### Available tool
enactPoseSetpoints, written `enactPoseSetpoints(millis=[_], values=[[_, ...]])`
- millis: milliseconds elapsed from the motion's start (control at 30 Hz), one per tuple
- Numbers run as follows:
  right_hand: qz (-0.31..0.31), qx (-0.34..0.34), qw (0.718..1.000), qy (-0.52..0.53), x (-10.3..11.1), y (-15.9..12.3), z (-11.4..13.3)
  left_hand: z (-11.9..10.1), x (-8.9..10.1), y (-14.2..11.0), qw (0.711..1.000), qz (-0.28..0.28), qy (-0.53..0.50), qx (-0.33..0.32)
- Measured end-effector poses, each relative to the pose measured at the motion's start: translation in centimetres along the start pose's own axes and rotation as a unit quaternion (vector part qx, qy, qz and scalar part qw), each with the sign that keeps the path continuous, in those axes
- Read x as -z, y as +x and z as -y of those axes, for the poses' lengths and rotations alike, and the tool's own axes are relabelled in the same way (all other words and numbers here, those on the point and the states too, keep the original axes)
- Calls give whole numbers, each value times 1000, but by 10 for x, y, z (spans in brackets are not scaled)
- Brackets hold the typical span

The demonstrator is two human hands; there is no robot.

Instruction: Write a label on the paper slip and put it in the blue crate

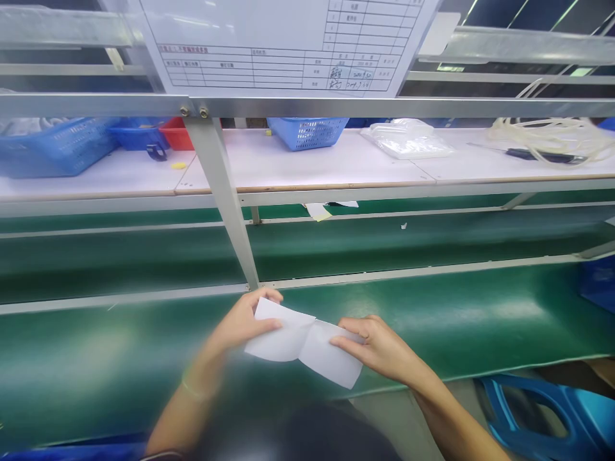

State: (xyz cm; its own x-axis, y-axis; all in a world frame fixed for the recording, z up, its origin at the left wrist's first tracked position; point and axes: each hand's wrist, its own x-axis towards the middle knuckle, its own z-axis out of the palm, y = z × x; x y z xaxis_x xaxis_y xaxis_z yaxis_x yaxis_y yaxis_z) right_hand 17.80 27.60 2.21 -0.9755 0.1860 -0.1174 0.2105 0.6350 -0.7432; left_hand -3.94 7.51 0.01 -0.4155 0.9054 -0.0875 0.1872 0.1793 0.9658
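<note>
A white sheet of paper (283, 339) with a crease down its middle is held up between my two hands, over the green work surface. My left hand (247, 320) grips its left half, thumb on the front and fingers behind. The right half is pinched by my right hand (375, 342), its thumb lying across the front and the other fingers curled behind. Both halves slant toward the fold. No print shows on the side facing me. Whether it is one sheet or several layers I cannot tell.
A metal post (223, 205) rises just beyond my left hand. Across the back shelf (288, 171) stand a blue basket (310, 133), a red bin (177, 134), plastic bags (408, 139) and coiled tubing (552, 137). A printed sheet (288, 51) hangs above. A blue stool (552, 416) is at lower right.
</note>
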Motion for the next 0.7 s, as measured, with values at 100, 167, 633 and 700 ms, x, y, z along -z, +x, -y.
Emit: enactPoseSetpoints(millis=[100, 167, 633, 700], values=[[-2, 7, 1000, 7, 3, -1, 2, 14, -3, -6, 989, 53, -118, 73], [-4, 19, 1000, 22, 3, -2, 4, 15, -7, -13, 983, 36, -167, 71], [-18, 43, 996, 81, 1, -7, 8, -5, -8, -25, 990, 9, -126, 60], [-11, 58, 997, 52, 2, -6, 10, -11, -4, -22, 997, 23, -51, 46]])
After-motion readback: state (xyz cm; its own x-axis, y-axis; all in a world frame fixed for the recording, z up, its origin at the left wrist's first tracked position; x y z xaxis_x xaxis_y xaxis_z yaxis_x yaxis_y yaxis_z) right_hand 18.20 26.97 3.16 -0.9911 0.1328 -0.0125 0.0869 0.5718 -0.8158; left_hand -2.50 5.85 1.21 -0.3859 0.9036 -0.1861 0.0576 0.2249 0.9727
